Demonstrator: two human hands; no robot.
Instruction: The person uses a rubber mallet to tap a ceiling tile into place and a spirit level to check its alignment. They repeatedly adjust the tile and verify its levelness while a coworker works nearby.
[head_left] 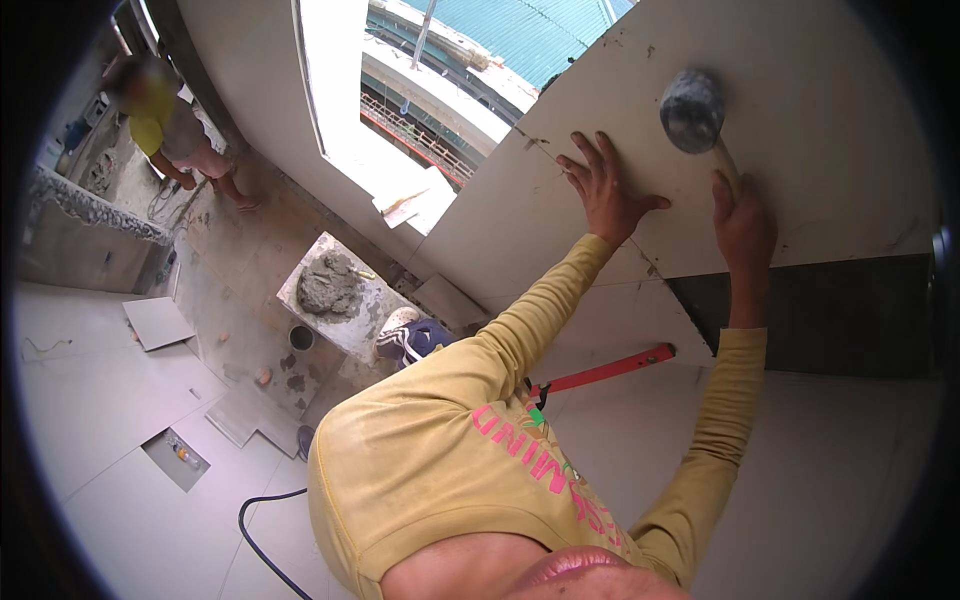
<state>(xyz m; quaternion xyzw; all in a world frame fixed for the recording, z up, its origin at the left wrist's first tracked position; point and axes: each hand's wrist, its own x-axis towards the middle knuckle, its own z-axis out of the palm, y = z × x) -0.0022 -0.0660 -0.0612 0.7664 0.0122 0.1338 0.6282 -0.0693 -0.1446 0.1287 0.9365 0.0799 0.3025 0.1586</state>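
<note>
With fingers spread, my left hand (612,198) presses flat against a large pale wall tile (800,110), beside a joint near the window. My right hand (745,225) is closed around the light handle of a rubber mallet (692,112). The mallet's dark, dusty head is over the tile's face, up and to the right of my left hand; whether it touches the tile I cannot tell. Below my right hand, a dark grey untiled patch (830,315) borders the tile's lower edge.
A red spirit level (610,370) is beside my torso. Grey mortar (330,285) heaps on a dusty board (375,325) at left. Beyond it stand a round bucket (301,338) and loose tiles (160,322). Another person (170,135) stands far left. A black cable (255,535) curves at lower left.
</note>
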